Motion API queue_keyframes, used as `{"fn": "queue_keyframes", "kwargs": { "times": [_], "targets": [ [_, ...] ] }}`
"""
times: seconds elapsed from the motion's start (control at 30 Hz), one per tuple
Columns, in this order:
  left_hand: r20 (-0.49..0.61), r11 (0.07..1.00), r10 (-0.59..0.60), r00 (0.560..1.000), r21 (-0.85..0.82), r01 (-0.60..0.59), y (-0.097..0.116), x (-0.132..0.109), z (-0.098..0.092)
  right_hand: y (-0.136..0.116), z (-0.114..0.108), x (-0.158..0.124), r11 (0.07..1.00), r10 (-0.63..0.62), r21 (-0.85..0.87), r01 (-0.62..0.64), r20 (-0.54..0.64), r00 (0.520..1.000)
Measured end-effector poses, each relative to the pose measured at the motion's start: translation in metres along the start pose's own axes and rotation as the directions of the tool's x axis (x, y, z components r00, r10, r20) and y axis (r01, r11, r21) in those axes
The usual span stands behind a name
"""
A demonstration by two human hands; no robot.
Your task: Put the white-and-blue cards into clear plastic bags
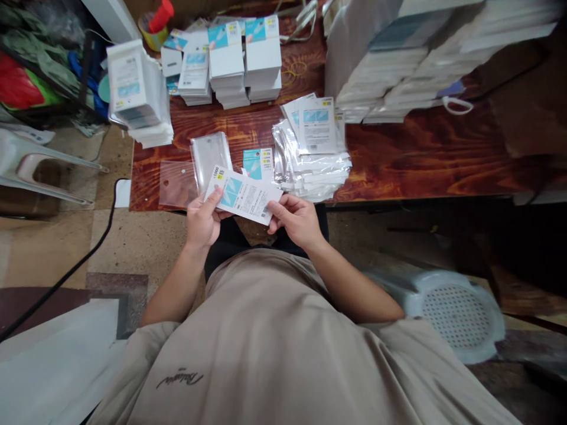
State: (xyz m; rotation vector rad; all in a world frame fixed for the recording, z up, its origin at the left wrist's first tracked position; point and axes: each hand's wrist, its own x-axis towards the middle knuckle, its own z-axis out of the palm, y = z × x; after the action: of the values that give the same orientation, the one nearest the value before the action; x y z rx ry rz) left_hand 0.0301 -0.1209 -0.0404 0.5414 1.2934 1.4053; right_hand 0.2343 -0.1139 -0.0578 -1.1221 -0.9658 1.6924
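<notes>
Between my two hands is a white printed packaging card (248, 198) with a blue picture and a "1,000" mark, tilted over the table's front edge. My left hand (204, 219) pinches its left end, thumb on top. The right end is gripped between thumb and fingers of my right hand (296, 218). Just beyond lie a few more cards (254, 162), partly covered by the held one. Clear plastic bags (211, 154) lie to the left of them. At the right is a pile of clear bags (310, 174) with several cards (317, 125) on top.
Stacks of cards (227, 62) stand along the back of the wooden table (398, 153). A tall pile of bagged cards (137, 94) is at its left corner. Large bundles (390, 65) rise at the back right. A plastic stool (458, 316) stands at the lower right.
</notes>
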Motion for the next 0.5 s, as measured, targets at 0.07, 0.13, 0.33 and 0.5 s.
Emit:
{"fn": "queue_keyframes", "kwargs": {
  "times": [0.07, 0.13, 0.33, 0.5],
  "targets": [
    [0.006, 1.0, 0.005, 1.0, 0.019, -0.005, 0.003, -0.004, -0.003, -0.007, -0.006, 0.0, 0.999, -0.024, -0.035, 0.024, 0.015, 1.0],
    [0.0, 1.0, 0.008, 1.0, 0.015, -0.008, 0.002, -0.01, 0.0, -0.012, -0.005, -0.002, 0.997, -0.054, -0.051, 0.055, 0.014, 0.998],
    [0.081, 0.999, 0.018, 0.997, -0.046, -0.015, -0.016, -0.031, 0.015, -0.007, 0.023, 0.0, 0.992, -0.087, -0.091, 0.092, 0.06, 0.994],
    [0.229, 0.98, -0.152, 0.962, 0.163, 0.116, -0.011, -0.033, 0.005, -0.013, 0.025, 0.002, 0.942, -0.255, -0.223, 0.251, 0.012, 0.967]
  ]
}}
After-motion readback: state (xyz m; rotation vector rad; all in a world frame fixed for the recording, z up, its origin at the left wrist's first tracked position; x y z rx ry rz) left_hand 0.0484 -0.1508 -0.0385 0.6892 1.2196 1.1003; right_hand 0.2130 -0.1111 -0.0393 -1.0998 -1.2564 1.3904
